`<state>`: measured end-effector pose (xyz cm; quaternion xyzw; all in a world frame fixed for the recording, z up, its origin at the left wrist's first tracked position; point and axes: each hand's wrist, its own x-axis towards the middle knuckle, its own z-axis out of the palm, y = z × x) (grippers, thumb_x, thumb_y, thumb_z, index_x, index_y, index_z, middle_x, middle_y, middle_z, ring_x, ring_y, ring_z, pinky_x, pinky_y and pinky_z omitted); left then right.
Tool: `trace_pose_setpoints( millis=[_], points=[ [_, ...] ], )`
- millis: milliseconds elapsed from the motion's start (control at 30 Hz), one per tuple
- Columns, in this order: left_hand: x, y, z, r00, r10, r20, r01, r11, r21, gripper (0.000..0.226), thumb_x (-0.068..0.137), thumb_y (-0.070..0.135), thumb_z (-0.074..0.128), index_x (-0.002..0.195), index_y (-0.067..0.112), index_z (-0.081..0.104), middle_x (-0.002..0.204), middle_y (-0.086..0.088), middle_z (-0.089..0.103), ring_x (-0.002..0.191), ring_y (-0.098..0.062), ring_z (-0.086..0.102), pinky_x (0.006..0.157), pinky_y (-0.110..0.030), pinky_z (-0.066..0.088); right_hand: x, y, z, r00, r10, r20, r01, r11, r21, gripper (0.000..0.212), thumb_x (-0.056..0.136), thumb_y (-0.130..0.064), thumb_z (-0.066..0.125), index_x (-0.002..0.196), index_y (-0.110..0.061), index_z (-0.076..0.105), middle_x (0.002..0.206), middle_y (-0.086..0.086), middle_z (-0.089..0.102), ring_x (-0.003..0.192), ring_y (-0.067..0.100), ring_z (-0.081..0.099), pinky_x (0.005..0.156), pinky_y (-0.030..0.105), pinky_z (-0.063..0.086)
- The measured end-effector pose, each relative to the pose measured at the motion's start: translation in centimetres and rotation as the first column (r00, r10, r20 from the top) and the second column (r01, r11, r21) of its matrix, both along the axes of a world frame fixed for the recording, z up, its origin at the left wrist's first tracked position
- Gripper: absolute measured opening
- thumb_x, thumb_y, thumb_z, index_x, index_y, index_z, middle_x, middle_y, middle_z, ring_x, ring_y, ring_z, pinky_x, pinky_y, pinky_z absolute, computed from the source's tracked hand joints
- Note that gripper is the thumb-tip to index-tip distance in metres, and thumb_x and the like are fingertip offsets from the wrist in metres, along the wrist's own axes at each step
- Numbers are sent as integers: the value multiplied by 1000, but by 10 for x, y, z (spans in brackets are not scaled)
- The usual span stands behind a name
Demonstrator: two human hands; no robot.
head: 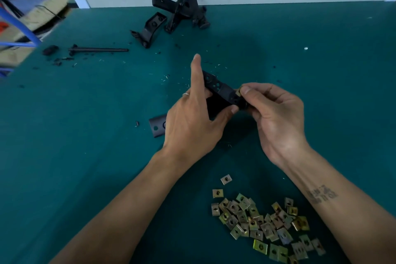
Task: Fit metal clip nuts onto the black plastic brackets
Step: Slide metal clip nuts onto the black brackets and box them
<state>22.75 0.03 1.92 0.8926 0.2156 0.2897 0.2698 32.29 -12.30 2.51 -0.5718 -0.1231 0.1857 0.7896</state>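
Note:
A black plastic bracket with several holes is held above the green table at mid-frame. My left hand grips its lower part, thumb against the near end, index finger pointing straight up along its far side. My right hand pinches a yellowish metal clip nut between thumb and fingers, right at the bracket's right end. A heap of loose clip nuts lies on the table below my right forearm.
Another black bracket lies flat left of my left hand, partly hidden by it. More black brackets are piled at the table's far edge. A black rod and plastic scraps lie far left. Cardboard boxes stand beyond the left edge.

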Motion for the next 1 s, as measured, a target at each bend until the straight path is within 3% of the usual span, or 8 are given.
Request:
trace_pose_setpoints(
  millis=[267, 400, 667, 833, 900, 1000],
  points=[
    [-1, -3, -1, 999, 24, 26, -24, 1000, 0, 109, 85, 58, 69, 158, 33, -6, 108, 15, 72, 96, -15, 67, 73, -28, 40, -4, 1, -2, 998, -11, 65, 13, 999, -30, 14, 88, -8, 75, 81, -19, 78, 87, 2, 76, 87, 13, 71, 86, 27, 54],
    [-1, -3, -1, 999, 33, 14, -33, 999, 21, 109, 85, 57, 69, 159, 28, -6, 98, 17, 70, 85, -16, 66, 65, -30, 40, -5, 1, -4, 991, -8, 136, 16, 998, -61, 16, 88, -10, 75, 80, -24, 79, 86, -1, 77, 84, 10, 71, 79, 19, 53],
    [-1, -1, -4, 998, 65, 28, -65, 998, -5, 110, 84, 57, 69, 160, 24, -3, 87, 24, 63, 80, -13, 63, 62, -32, 39, -9, 2, -5, 965, -36, 261, 64, 993, -100, 15, 89, -20, 73, 85, -33, 80, 90, -4, 77, 91, 11, 71, 88, 32, 57],
    [-1, -2, -4, 999, 33, 16, -33, 999, 10, 110, 84, 56, 69, 160, 23, -4, 83, 23, 61, 75, -14, 63, 58, -34, 45, -12, 2, -5, 923, -21, 384, 74, 989, -124, 21, 89, -18, 69, 84, -36, 79, 84, -7, 75, 82, 7, 68, 80, 23, 55],
    [-2, -1, -4, 999, 36, 19, -36, 999, 0, 110, 84, 56, 69, 160, 23, -5, 82, 22, 60, 73, -12, 60, 58, -34, 45, -13, 2, -5, 928, -27, 371, 74, 991, -114, 17, 89, -23, 69, 84, -35, 80, 85, -5, 76, 85, 9, 70, 82, 27, 57],
    [-2, 1, -5, 999, 47, 24, -46, 999, -26, 110, 85, 54, 71, 160, 24, -5, 87, 21, 65, 78, -14, 63, 61, -35, 45, -12, 2, -5, 945, -1, 327, 31, 996, -86, 20, 92, -28, 63, 85, -32, 81, 97, 0, 78, 103, 20, 72, 96, 49, 56]
  ],
)
